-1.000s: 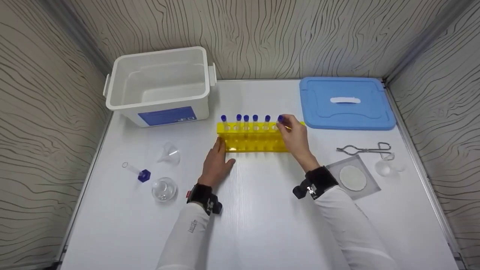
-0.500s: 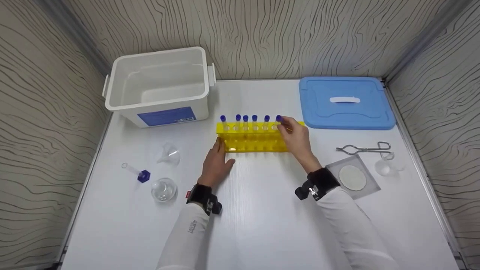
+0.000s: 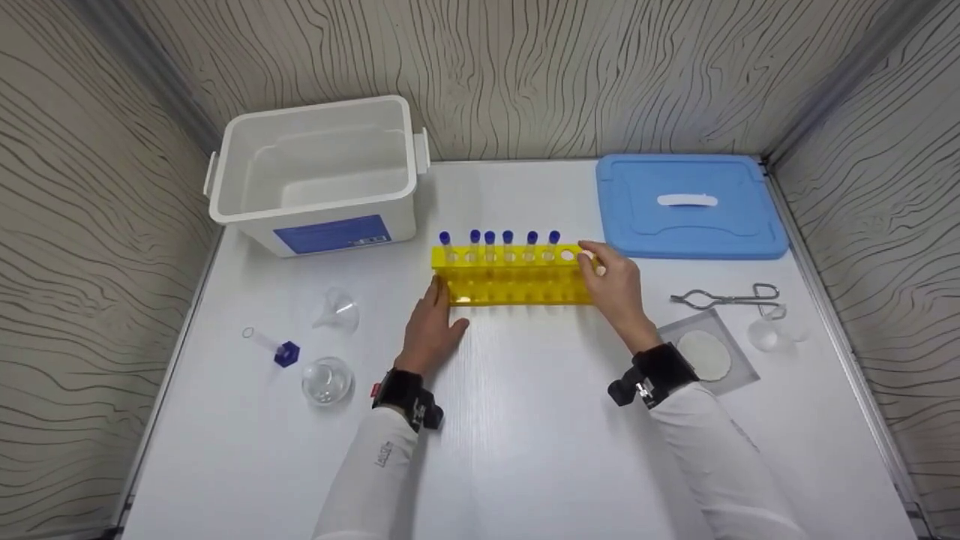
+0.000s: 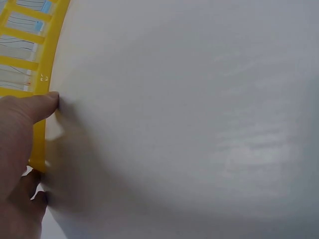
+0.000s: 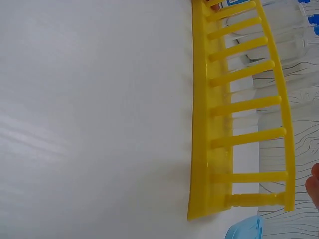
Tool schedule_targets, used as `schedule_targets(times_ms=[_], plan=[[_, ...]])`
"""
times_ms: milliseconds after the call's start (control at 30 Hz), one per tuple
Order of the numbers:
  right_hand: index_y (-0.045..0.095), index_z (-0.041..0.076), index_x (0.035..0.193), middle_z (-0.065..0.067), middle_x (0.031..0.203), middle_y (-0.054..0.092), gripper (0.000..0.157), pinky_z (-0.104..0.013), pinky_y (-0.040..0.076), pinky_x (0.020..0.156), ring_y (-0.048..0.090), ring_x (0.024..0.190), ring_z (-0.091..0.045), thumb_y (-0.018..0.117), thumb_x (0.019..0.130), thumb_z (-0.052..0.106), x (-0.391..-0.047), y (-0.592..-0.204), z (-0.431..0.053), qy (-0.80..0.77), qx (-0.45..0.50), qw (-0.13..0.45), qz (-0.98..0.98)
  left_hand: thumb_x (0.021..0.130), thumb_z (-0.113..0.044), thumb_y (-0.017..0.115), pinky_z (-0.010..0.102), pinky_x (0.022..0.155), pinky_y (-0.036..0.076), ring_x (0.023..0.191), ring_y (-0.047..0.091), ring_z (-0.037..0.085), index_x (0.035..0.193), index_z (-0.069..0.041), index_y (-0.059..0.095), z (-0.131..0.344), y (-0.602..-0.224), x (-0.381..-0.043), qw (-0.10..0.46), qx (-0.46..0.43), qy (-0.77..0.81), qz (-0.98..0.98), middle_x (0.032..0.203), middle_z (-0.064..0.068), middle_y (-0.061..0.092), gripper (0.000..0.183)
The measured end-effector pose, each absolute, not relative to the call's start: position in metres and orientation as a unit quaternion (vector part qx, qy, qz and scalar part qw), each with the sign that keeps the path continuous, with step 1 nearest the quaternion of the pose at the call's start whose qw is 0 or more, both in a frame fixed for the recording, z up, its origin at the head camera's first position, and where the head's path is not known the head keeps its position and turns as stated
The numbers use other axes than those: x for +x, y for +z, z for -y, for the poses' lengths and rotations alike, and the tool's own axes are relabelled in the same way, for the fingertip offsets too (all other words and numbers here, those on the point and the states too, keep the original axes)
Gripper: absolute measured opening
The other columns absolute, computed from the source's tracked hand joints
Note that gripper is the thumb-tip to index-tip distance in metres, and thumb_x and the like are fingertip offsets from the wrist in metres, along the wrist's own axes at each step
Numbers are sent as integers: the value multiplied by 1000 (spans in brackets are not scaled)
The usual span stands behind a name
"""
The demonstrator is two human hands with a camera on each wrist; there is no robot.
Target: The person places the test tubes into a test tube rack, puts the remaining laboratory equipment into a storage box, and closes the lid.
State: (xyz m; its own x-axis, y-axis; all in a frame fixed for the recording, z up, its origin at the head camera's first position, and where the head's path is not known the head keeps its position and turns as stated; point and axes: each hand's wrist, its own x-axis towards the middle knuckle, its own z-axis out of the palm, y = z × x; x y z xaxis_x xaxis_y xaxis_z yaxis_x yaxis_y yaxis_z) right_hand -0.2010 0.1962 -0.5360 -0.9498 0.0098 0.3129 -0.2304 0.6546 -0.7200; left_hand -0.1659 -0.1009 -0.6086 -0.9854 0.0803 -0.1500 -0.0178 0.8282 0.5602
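Observation:
A yellow test tube rack (image 3: 517, 289) stands mid-table, with several blue-capped test tubes (image 3: 508, 237) upright in its holes. My left hand (image 3: 431, 330) holds the rack's left end. In the left wrist view its thumb (image 4: 42, 105) presses the front edge, while other fingers lie at the end; the rack hides part of them. Near the rack's right end, by holes without tubes, my right hand (image 3: 619, 292) has thumb and forefinger parted, with nothing between them. Fingertips (image 5: 313, 188) show beside the rack at the right wrist view's edge.
A white bin (image 3: 315, 165) stands back left, a blue lid (image 3: 694, 225) back right. A funnel (image 3: 340, 309), measuring cylinder (image 3: 286, 352) and round glass vessel (image 3: 328, 381) are left. Tongs (image 3: 720, 301), a gauze pad (image 3: 705, 356) and a small clear vessel (image 3: 766, 335) are right.
My right hand has let go of the rightmost blue-capped test tube, which now stands in the rack, and has moved right. The left hand stays on the rack's left end.

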Motion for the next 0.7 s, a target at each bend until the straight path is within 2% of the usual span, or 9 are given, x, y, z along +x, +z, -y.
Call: schedule_targets(times_ms=[200,433,533,700], plan=[[62,2,132,-19,139,60,37,-51,44,112,55,131,-37,60,98,18,-198,-549,-211,362,66,133,920,94,-37,63,45,125,25,153,25,30,159,-9,14,99,-608,-165,86,-1,305,-948,169,8,8,86],[41,-3,148,-23,157,38,50,-53,32,120,37,145,-39,49,103,19,-196,-561,-222,338,76,73,935,95,-38,63,44,125,24,153,24,29,159,-8,14,100,-609,-166,86,5,298,-951,169,8,7,85],[38,-3,149,-21,159,34,50,-52,31,120,35,147,-38,45,105,19,-196,-566,-225,337,77,58,936,95,-38,62,44,125,24,153,23,29,159,-8,14,100,-609,-166,90,6,295,-951,169,8,7,85],[38,-2,150,-19,161,32,48,-51,34,118,35,147,-37,44,105,15,-194,-572,-225,342,83,68,934,95,-39,63,43,125,25,153,24,28,159,-10,11,99,-608,-166,94,3,287,-953,170,7,6,87]])
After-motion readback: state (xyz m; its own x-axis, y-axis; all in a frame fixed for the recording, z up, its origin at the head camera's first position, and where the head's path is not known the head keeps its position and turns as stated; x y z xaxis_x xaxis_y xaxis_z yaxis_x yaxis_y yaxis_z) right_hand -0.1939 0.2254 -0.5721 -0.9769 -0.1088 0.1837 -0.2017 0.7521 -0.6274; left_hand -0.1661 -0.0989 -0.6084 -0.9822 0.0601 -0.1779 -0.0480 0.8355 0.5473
